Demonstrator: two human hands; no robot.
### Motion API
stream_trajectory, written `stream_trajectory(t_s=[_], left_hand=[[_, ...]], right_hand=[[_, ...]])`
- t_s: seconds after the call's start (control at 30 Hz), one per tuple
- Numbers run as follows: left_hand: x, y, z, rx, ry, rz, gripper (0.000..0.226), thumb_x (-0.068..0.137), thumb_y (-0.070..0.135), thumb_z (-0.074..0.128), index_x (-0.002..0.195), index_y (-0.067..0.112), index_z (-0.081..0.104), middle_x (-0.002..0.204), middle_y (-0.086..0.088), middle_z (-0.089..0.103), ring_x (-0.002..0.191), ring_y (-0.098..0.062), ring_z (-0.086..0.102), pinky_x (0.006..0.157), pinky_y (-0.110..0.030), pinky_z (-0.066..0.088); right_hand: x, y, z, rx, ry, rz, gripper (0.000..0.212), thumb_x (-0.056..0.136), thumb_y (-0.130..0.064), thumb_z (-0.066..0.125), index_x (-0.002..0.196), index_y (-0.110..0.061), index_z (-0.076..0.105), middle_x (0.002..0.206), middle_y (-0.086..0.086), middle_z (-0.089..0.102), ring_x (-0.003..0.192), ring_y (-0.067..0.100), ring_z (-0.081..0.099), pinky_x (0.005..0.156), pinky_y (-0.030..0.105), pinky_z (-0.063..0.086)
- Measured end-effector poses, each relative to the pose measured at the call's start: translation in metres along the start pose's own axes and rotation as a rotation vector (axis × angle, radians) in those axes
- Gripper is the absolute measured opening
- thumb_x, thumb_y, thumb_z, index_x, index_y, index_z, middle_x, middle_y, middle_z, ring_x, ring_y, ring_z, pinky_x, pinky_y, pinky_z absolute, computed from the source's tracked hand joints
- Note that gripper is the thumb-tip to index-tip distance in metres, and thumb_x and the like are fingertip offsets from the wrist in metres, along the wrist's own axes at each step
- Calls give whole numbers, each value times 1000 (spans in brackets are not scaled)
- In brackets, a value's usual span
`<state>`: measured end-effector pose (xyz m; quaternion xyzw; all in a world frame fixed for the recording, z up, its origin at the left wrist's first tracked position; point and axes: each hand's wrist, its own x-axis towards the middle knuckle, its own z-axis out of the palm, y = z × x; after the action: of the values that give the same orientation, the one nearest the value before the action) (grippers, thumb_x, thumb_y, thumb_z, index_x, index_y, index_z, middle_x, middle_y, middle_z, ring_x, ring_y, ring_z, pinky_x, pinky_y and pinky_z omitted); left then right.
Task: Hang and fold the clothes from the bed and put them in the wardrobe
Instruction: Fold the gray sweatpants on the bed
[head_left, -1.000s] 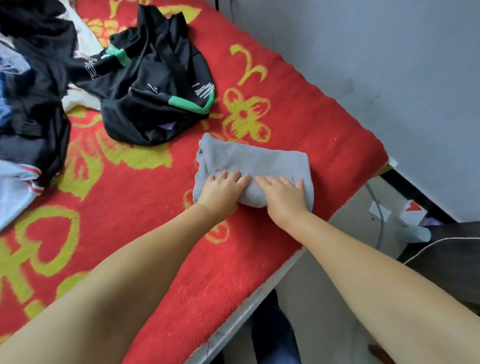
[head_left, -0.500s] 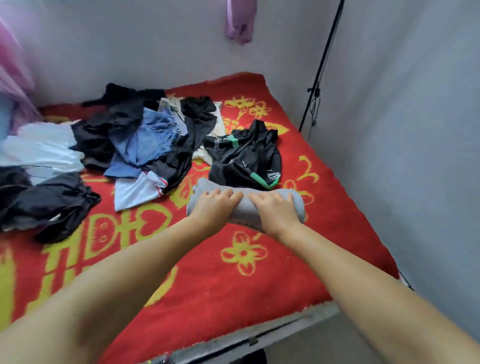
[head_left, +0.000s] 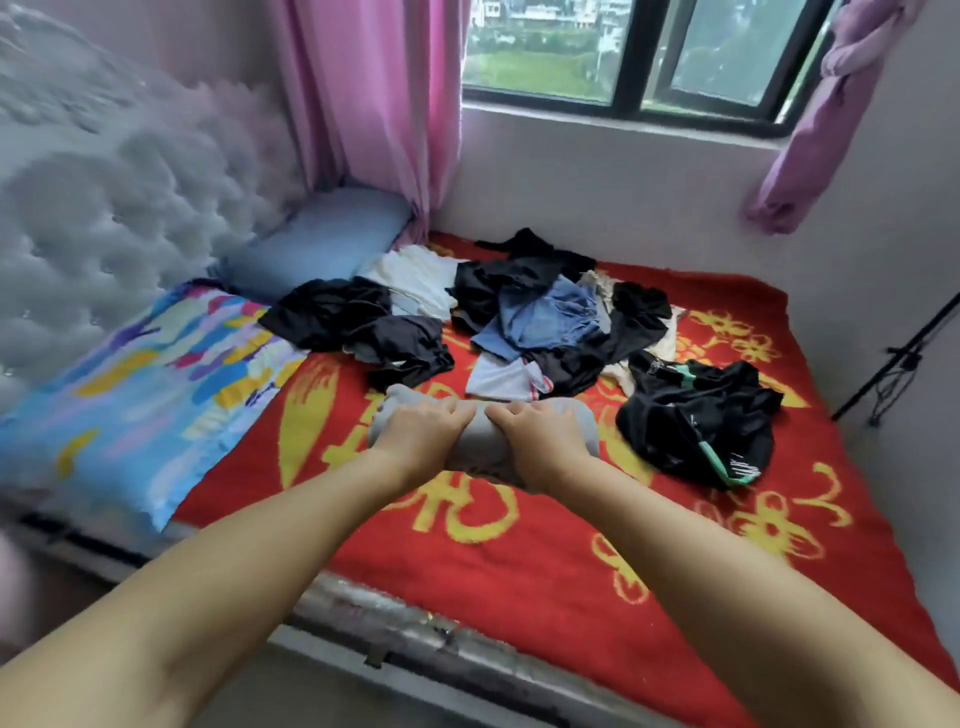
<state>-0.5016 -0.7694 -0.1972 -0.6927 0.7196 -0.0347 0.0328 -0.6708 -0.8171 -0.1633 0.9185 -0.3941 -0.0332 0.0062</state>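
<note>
At the bed's left end a tufted headboard (head_left: 104, 208) rises behind a blue pillow (head_left: 311, 244) and a multicoloured sheet (head_left: 130, 395). A red blanket (head_left: 519, 561) with yellow patterns covers the rest of the bed. Near the middle of the bed, the left hand (head_left: 421, 431) and right hand (head_left: 540, 441) sit side by side on a folded grey garment (head_left: 478, 441), fingers curled over its far edge and gripping it. Just behind it, toward the far edge under the window (head_left: 623, 47), lies a pile of clothes (head_left: 519, 317), black, white and blue. Near the right end lies a black garment (head_left: 701, 415) with green trim.
</note>
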Motion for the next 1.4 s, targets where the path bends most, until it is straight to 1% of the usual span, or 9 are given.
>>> stream_trajectory(t_s=[0.2, 0.4, 0.5, 0.8, 0.97, 1.13, 1.27, 1.33, 1.4], left_hand=[[-162, -97, -1, 40, -42, -191, 57, 89, 25, 57, 142, 25, 34, 126, 0, 52, 108, -23, 59, 75, -38, 49], [-321, -166, -15, 70, -149, -443, 63, 84, 16, 57, 142, 24, 32, 129, -4, 51, 113, -29, 57, 83, -42, 49], [-388, -189, -14, 38, -166, -606, 61, 86, 10, 49, 144, 23, 32, 131, -6, 51, 117, -32, 55, 87, -43, 47], [-556, -199, -3, -27, -198, -1113, 63, 87, 12, 54, 144, 23, 29, 128, -5, 51, 117, -29, 54, 85, -43, 45], [-632, -176, 11, -40, -302, -1344, 65, 84, 14, 60, 142, 21, 31, 123, -5, 52, 112, -30, 58, 81, -39, 47], [-718, -172, 35, -85, -349, -1440, 70, 85, 17, 59, 145, 28, 27, 124, -3, 51, 109, -30, 60, 82, -38, 49], [-779, -205, 65, -157, -412, -1418, 71, 80, 15, 64, 142, 25, 31, 123, -4, 51, 108, -30, 59, 84, -40, 52], [-807, -231, 83, -188, -419, -1399, 62, 81, 14, 63, 137, 23, 36, 123, -4, 52, 108, -31, 59, 83, -40, 52], [-833, -257, 98, -190, -407, -1366, 50, 87, 12, 55, 134, 22, 41, 123, -3, 52, 110, -30, 59, 79, -39, 50]], right_hand=[[-10, -166, -14, -29, -12, -253, 48, 77, -31, 70, 119, -25, 46, 116, 2, 57, 105, 30, 58, 83, 44, 42], [-14, -323, -21, 4, -45, -545, 51, 83, -35, 63, 130, -26, 43, 126, 3, 55, 113, 31, 55, 90, 44, 39], [-13, -393, -21, -14, -55, -695, 58, 81, -36, 65, 133, -28, 41, 128, 3, 53, 117, 32, 53, 94, 47, 39], [-38, -567, -10, -144, -67, -1215, 62, 78, -27, 66, 133, -29, 38, 127, 2, 54, 116, 32, 54, 99, 48, 38], [-80, -642, 6, -215, -129, -1434, 78, 73, -40, 75, 138, -36, 33, 131, -1, 52, 119, 29, 53, 103, 50, 37], [-127, -723, 34, -256, -222, -1557, 97, 57, -29, 85, 137, -41, 32, 128, -4, 53, 116, 28, 56, 101, 49, 40], [-144, -791, 61, -220, -257, -1533, 79, 68, -30, 76, 134, -44, 35, 129, -4, 55, 117, 27, 55, 100, 48, 40], [-145, -828, 75, -194, -274, -1495, 66, 75, -26, 67, 133, -42, 39, 131, -3, 54, 120, 26, 53, 101, 45, 39], [-145, -863, 88, -191, -276, -1458, 62, 75, -23, 64, 131, -41, 42, 130, -3, 55, 120, 27, 53, 102, 44, 38]])
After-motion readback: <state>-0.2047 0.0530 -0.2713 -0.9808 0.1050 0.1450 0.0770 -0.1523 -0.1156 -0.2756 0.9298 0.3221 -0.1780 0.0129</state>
